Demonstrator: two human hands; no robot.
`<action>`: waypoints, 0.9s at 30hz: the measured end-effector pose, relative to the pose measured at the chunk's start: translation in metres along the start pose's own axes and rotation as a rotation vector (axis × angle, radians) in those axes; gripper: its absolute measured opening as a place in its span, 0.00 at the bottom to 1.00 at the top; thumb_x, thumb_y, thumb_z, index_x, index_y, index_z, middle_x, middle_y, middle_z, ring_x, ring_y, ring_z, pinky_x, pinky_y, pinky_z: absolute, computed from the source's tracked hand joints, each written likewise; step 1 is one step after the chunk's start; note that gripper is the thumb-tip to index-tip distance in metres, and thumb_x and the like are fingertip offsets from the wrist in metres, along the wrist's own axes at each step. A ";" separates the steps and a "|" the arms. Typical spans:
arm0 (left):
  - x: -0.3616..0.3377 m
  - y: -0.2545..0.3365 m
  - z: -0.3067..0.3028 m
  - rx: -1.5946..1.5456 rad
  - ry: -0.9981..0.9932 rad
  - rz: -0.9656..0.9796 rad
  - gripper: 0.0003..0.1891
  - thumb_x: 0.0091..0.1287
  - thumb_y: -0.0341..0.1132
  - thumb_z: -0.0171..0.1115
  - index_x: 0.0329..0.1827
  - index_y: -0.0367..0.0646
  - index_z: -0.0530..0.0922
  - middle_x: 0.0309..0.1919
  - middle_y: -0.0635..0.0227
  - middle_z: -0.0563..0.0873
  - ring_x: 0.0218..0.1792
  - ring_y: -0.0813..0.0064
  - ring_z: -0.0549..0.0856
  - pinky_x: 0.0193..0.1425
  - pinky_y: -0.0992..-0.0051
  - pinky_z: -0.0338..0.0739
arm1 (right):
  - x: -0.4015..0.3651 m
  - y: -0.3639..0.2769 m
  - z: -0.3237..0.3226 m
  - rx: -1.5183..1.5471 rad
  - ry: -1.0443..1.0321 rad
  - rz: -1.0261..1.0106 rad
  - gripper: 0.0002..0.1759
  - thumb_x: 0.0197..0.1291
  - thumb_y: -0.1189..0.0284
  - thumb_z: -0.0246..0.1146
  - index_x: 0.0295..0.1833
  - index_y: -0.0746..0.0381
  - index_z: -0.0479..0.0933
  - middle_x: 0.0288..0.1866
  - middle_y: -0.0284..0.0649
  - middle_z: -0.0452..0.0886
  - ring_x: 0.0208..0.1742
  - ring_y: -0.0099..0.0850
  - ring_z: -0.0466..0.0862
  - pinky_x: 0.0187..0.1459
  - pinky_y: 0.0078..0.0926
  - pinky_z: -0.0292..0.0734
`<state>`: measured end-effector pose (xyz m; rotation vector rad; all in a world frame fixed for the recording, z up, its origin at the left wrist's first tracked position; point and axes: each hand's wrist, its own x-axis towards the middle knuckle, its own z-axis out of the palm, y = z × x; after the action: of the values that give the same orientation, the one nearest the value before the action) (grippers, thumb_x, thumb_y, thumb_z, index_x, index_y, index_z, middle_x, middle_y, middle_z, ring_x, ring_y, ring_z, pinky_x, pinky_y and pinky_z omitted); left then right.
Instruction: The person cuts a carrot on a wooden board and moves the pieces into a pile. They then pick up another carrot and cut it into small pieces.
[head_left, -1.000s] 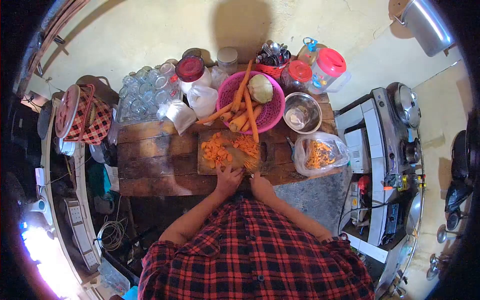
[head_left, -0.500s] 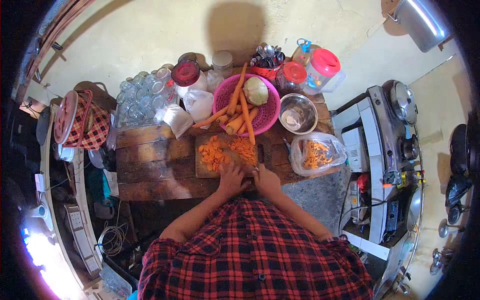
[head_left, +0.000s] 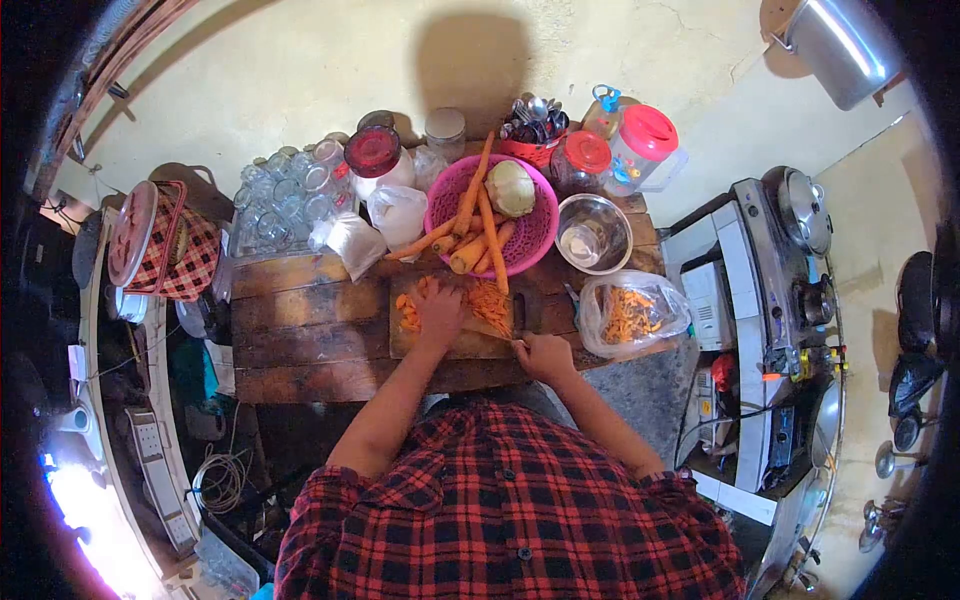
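Observation:
On the wooden cutting board (head_left: 470,346) lie carrot slices (head_left: 408,312) at the left and a pile of thin carrot strips (head_left: 489,303) at the right. My left hand (head_left: 438,312) rests on the slices with its fingers stretched out, covering part of them. At the board's lower right, my right hand (head_left: 546,357) is closed around the handle of a knife (head_left: 494,334). Its blade points left, low over the board below the strips. Just behind, a pink basket (head_left: 545,235) holds whole carrots (head_left: 466,212) and a pale round vegetable (head_left: 511,189).
Right of the board are a clear plastic bag (head_left: 652,345) with cut carrot and a steel bowl (head_left: 620,232). White bags (head_left: 355,245), glass jars (head_left: 285,195), lidded containers (head_left: 586,160) and a cutlery basket (head_left: 532,150) line the back. A stove (head_left: 775,270) stands at right.
My left hand has moved up and left from the board's front onto the carrot slices. My right hand has shifted slightly right with the knife, whose blade now shows.

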<state>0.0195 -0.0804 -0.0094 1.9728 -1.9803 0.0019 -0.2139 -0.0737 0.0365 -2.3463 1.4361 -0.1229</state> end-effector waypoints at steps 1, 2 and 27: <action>0.000 0.000 0.000 0.014 0.035 0.013 0.11 0.59 0.42 0.59 0.41 0.48 0.81 0.42 0.67 0.81 0.56 0.56 0.72 0.59 0.38 0.51 | 0.003 -0.002 -0.001 0.000 0.000 0.000 0.24 0.62 0.52 0.51 0.29 0.61 0.78 0.23 0.52 0.79 0.28 0.51 0.81 0.32 0.49 0.75; 0.000 0.000 0.000 0.027 0.068 0.026 0.11 0.59 0.42 0.59 0.39 0.48 0.81 0.41 0.67 0.82 0.56 0.56 0.72 0.59 0.39 0.51 | 0.005 -0.003 -0.002 -0.011 -0.014 0.014 0.24 0.62 0.51 0.51 0.30 0.61 0.78 0.24 0.52 0.80 0.28 0.51 0.81 0.32 0.49 0.75; -0.061 0.037 -0.014 -0.108 0.064 0.086 0.11 0.53 0.36 0.63 0.40 0.48 0.82 0.41 0.76 0.82 0.47 0.72 0.76 0.59 0.53 0.59 | -0.026 -0.021 0.009 0.191 -0.138 0.213 0.24 0.67 0.54 0.46 0.39 0.66 0.72 0.29 0.59 0.79 0.34 0.58 0.80 0.37 0.55 0.74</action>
<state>-0.0149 -0.0164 -0.0022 1.7970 -1.9800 -0.0203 -0.2062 -0.0405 0.0390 -1.9970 1.5232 -0.0364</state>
